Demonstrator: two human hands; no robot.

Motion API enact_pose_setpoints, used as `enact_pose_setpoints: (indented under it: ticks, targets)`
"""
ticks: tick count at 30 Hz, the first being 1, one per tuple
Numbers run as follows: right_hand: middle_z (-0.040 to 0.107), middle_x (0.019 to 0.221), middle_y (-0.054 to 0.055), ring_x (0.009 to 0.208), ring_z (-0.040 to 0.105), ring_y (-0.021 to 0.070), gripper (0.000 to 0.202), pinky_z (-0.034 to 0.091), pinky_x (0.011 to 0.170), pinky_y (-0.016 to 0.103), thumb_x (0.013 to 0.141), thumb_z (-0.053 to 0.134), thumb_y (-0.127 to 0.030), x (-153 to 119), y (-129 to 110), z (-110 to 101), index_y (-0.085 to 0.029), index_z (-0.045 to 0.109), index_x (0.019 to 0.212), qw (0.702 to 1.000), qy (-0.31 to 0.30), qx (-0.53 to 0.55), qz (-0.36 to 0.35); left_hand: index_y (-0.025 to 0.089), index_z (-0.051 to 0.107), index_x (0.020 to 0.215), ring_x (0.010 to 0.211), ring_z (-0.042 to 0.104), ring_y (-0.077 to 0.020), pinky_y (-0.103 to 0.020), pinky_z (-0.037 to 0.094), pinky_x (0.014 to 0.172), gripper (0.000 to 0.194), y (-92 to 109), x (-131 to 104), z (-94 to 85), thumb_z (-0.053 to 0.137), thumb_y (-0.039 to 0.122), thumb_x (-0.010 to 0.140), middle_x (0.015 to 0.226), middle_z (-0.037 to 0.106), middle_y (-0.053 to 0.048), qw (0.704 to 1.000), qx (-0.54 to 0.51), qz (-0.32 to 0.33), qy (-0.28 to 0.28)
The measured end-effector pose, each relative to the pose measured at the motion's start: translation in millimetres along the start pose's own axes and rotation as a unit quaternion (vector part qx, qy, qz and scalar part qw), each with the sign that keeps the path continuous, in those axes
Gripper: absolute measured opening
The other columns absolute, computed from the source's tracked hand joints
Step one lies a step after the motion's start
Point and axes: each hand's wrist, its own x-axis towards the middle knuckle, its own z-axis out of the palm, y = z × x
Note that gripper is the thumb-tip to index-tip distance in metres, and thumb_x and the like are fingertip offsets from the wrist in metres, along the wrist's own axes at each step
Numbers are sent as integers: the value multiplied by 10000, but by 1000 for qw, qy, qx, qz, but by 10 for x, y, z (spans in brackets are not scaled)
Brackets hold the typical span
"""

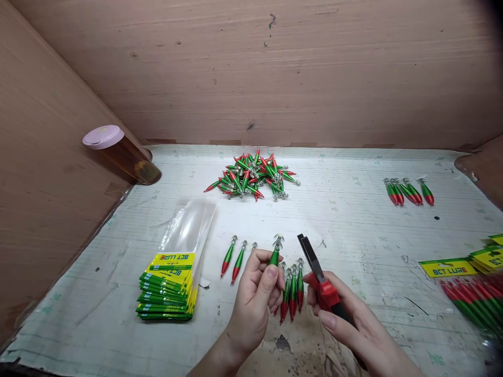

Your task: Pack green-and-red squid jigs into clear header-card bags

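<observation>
My left hand (pixel 259 293) is closed round a green lure (pixel 274 256), its hooks pointing up and its lower end hidden by my fingers. In my right hand (pixel 349 314) are pliers (pixel 324 288) with red and black handles, their dark jaws pointing up and left, apart from the lure. Several green and red lures (pixel 293 296) lie between my hands, hooks towards the back. Left of my left hand are more lures (pixel 238 264), one partly hidden behind it. A stack of clear bags (pixel 167 283) with yellow and green labels lies further left.
A heap of lures (pixel 251 175) lies at the back middle. Several lures (pixel 408 192) sit in a row at the back right. Packed lures (pixel 467 298) with yellow labels are at the right edge. A brown jar (pixel 128 159) with a pink lid stands at the left wall.
</observation>
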Motion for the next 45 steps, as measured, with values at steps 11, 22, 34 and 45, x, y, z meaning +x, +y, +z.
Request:
enact_pose_setpoints:
  ticks: [11,22,34,45]
  targets:
    - [587,803,10,701,588,161,104,482,625,240,923,522,-285,37,-260,38,-221,533,1004,988,25,-112,-105,226,489,1009,568,341,-60,-201,286,533,161,-39,-36,-17,497,377,954,721,478,39,998,52,30,11]
    - [579,773,-6,656,581,140,55,483,591,212,929,506,-259,-5,-285,-24,-228,498,974,974,24,-180,-135,236,528,1039,653,427,-101,-239,360,610,155,-106,-58,-77,454,353,970,816,519,9,969,216,112,49]
    - [641,714,15,629,625,181,100,515,545,225,895,524,-322,-33,-333,-36,-243,582,874,972,35,-192,-129,280,546,1082,706,491,-137,-250,394,664,185,-47,-61,-22,411,208,978,820,552,2,924,329,191,45]
    - [592,757,-10,657,590,143,95,480,605,216,963,437,-296,19,-252,-25,-227,483,915,981,-9,-170,-93,237,550,1026,630,433,-114,-241,352,592,147,-46,-50,-34,427,303,979,741,499,17,948,291,119,45]
